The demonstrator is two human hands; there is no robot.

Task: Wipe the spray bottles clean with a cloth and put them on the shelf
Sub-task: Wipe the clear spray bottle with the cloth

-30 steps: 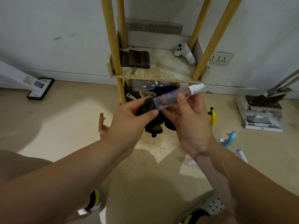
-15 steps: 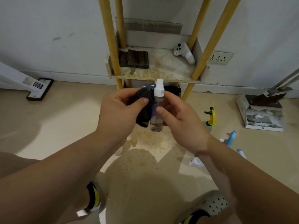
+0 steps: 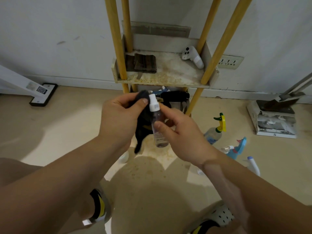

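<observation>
Nearest the camera, two forearms reach forward above two slippered feet. The right hand (image 3: 182,137) grasps a small clear spray bottle (image 3: 157,125) round its middle, thumb across the front. The bottle is held upright, long axis near vertical, white pump head up and clear base hanging free below the fingers. The left hand (image 3: 121,119) pinches a dark cloth (image 3: 142,125) between thumb and fingers. The cloth lies just to the left of the bottle and against it at the pump head; its loose tail hangs down beside the bottle body. The shelf (image 3: 165,78) stands straight ahead and beyond the bottle, so placing calls for a forward reach, most directly by the right hand, which already carries the bottle.

Count of spray bottles: one in hand; on the floor to the right, a bottle with a yellow-and-green trigger (image 3: 215,130), a blue trigger sprayer (image 3: 236,149) and a white-bodied bottle (image 3: 253,166). A further white object shows under the right wrist, too hidden to name. Wiping appears under way.

On the shelf lie one folded brown cloth (image 3: 143,63) and one white handheld controller (image 3: 193,57). Four yellow posts rise from the shelf.
</observation>
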